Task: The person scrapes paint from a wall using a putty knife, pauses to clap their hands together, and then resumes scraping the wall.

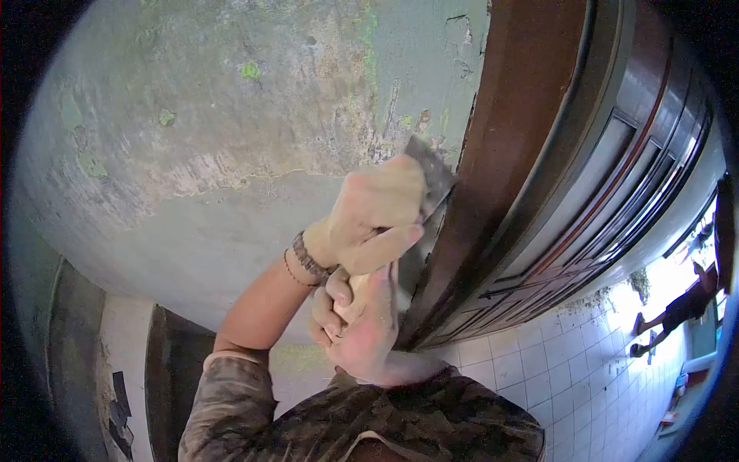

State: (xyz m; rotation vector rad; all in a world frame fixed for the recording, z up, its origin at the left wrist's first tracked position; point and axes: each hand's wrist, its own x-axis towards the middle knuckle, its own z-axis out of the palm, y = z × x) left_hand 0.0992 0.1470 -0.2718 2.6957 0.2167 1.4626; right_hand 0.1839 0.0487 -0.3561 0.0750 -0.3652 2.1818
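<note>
A scraper with a flat, dull grey metal blade (437, 175) lies against the green-grey wall (254, 231), close beside the brown wooden frame (508, 115). My left hand (377, 208), with a bracelet at the wrist, is closed round the scraper just behind the blade. Below it, my right hand (358, 327) has its fingers wrapped round the pale handle, thumb pointing up along it. The two hands nearly touch. Most of the handle is hidden by my fingers. Around the blade the wall is patchy, with peeled paint and bright green flecks.
Dark panelled woodwork (608, 169) curves away on the right. White floor tiles (570, 369) spread below it, where another person (681, 304) stands in the far background. At the lower left are a dark recess (173, 377) and a pale ledge with dark flakes.
</note>
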